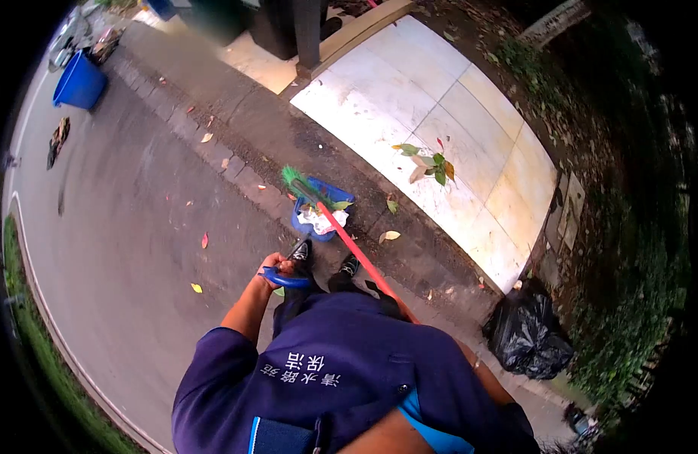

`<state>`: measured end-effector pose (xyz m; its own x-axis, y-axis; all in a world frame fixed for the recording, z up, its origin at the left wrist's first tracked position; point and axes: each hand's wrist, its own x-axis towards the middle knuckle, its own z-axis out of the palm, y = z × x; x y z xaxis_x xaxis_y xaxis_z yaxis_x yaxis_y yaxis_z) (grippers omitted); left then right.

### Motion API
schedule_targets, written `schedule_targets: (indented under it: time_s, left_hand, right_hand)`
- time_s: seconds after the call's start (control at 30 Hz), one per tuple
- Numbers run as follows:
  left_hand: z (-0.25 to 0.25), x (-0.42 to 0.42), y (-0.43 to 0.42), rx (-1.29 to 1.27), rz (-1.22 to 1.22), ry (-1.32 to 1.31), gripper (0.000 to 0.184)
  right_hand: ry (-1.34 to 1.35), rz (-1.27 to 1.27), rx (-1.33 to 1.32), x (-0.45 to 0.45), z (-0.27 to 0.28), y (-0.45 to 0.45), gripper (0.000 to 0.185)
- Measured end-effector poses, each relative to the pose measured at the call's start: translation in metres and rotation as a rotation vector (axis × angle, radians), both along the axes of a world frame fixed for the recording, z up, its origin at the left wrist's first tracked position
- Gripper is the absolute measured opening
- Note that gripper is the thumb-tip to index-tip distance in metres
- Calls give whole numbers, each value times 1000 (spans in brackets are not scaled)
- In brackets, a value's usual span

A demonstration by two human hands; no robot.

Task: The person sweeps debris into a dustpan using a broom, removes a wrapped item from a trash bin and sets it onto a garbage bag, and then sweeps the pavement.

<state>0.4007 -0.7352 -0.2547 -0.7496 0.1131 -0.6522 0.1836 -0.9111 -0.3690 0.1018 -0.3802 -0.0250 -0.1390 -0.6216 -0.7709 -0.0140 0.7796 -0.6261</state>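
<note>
My left hand (277,270) is closed around the dustpan's handle, beside its blue grip (286,281). The blue dustpan (338,194) rests on the ground just in front of my shoes, with crumpled white paper (319,220) and a few leaves in it. A broom with green bristles (290,175) lies across the dustpan, its bristles at the far edge. Its red handle (356,252) runs back toward my right side and passes behind my shirt. My right forearm (491,383) shows partly at that side, but the hand is hidden.
A leafy cluster (432,164) lies on the pale tiled slab (470,113). To the right sits a black rubbish bag (529,334). A blue bucket (80,81) stands far left, near a dark pile (58,141). Loose leaves dot the pavement, and a dark post (307,34) rises ahead.
</note>
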Motion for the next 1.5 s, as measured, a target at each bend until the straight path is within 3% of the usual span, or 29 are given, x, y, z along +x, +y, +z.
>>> schedule_targets:
  time_s: [0.2, 0.27, 0.37, 0.53, 0.7, 0.8, 0.87, 1.0, 1.13, 1.27, 1.33, 1.37, 1.43, 1.47, 1.5]
  left_hand:
    - [12, 1, -12, -97, -79, 67, 32]
    - [28, -6, -20, -144, -155, 97, 18]
    - [41, -25, -30, -145, -225, 124, 21]
    - [46, -75, -37, -134, -292, 146, 24]
    - [50, -142, -34, -160, -364, 152, 13]
    - [50, -194, -34, -112, -327, 92, 10]
    - [59, -224, -26, -230, -350, 119, 14]
    - [50, -258, -20, -141, -261, 46, 17]
    - [58, -265, -10, -184, -213, 29, 18]
    - [65, -259, -13, -199, -161, 5, 20]
    - [61, -246, -14, -176, -197, 43, 19]
    - [54, -237, -13, -208, -176, 30, 17]
    - [35, -215, -15, -195, -196, 96, 16]
    - [30, -203, -15, -184, -242, 165, 15]
    - [28, -191, -14, -149, -182, 190, 11]
  right_hand:
    - [-297, -324, 66, 16, 50, -23, 41]
    - [-335, -454, 80, 12, 68, -41, 41]
    - [-309, -670, 52, -9, 76, -58, 38]
    - [-27, -758, -36, -100, 15, -83, 31]
    - [42, -887, -88, -184, -69, -111, 20]
    - [-81, -980, -93, -191, -106, -125, 9]
    - [76, -829, -76, -153, -114, -120, 6]
    - [-197, -913, -2, -68, -74, -92, 20]
    - [-121, -497, -17, -18, -43, -50, 30]
    - [-349, -582, -208, -1, 8, -21, 34]
    - [-270, -572, -62, -2, 79, -39, 38]
    - [-271, -550, -59, 0, 89, -38, 38]
    - [68, -326, -123, 0, 101, -34, 35]
    - [68, -298, -128, -3, 88, -17, 35]
    - [-28, -444, -131, -8, 64, 10, 35]
